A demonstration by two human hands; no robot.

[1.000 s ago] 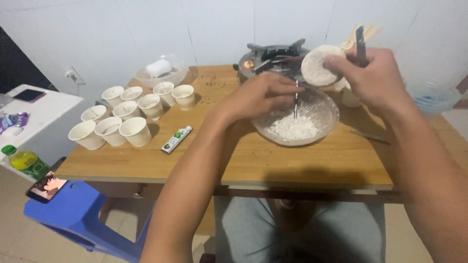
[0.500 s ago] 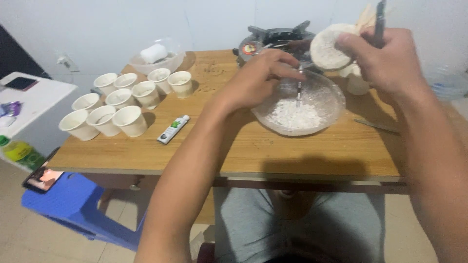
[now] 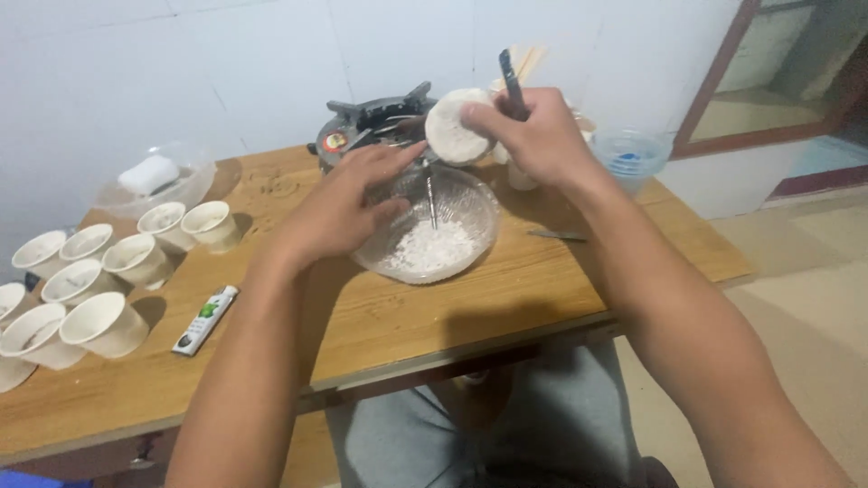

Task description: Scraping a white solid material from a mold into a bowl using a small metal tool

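Left hand [image 3: 348, 212] over near-left rim of clear glass bowl [image 3: 470, 237], fingers loosely curled and slightly apart, thumb and forefinger pinched on upper end of a thin metal utensil [image 3: 431, 201] standing nearly upright in the bowl. Lower end of utensil in white powder [image 3: 425, 251] heaped on bowl floor. Bowl near middle of wooden table [image 3: 380, 316], closer to far edge than near edge.

Right hand [image 3: 533, 136] raised above far rim of bowl, fingers clamped on a round white disc of dough [image 3: 452, 136], thumb across its face; same fist also gripping a dark slim handle [image 3: 511, 81] pointing up. Disc tilted, face toward camera, clear of the bowl.

Behind bowl, at far edge: gas stove [image 3: 371, 122]. At far-right corner: blue-tinted plastic container [image 3: 633, 155]. Small metal item [image 3: 556, 236] flat on table right of bowl, kind not discernible.

Left end of table: cluster of white paper cups [image 3: 104, 321], standing open side up. Far-left corner: clear bowl [image 3: 185, 185] with white block inside. Lighter [image 3: 206, 318] flat between cups and left forearm.
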